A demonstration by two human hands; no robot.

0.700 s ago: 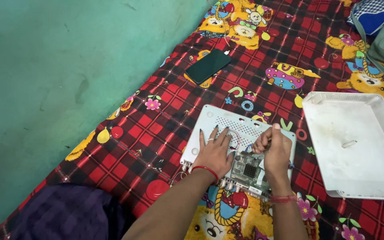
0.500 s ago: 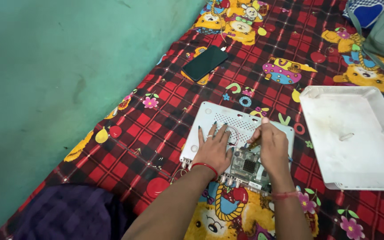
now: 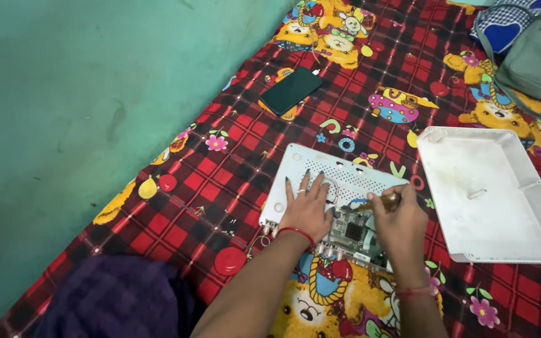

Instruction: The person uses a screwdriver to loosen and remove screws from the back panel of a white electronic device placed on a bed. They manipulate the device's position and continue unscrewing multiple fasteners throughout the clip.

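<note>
Head view, looking down: a red plaid blanket (image 3: 233, 169) with cartoon bear and fruit prints covers the floor beside a green wall (image 3: 82, 112). Upper right lies a grey-green bag (image 3: 536, 59). Right of centre rests a white plastic cover (image 3: 489, 194), hollow side up, just beside the work. At centre sits the white device base (image 3: 320, 181), perforated along its far half, with a green circuit board (image 3: 355, 235) seated in its near end. A dark phone (image 3: 291, 89) lies well apart, toward the top. The left hand (image 3: 308, 209) is flat with fingers spread, pressing down on the base beside the board; a red bangle circles its wrist. The right hand (image 3: 402, 225) is curled closed around a screwdriver (image 3: 380, 202) with a brownish handle, its shaft pointing left over the board. Whether the tip touches the board cannot be told.
</note>
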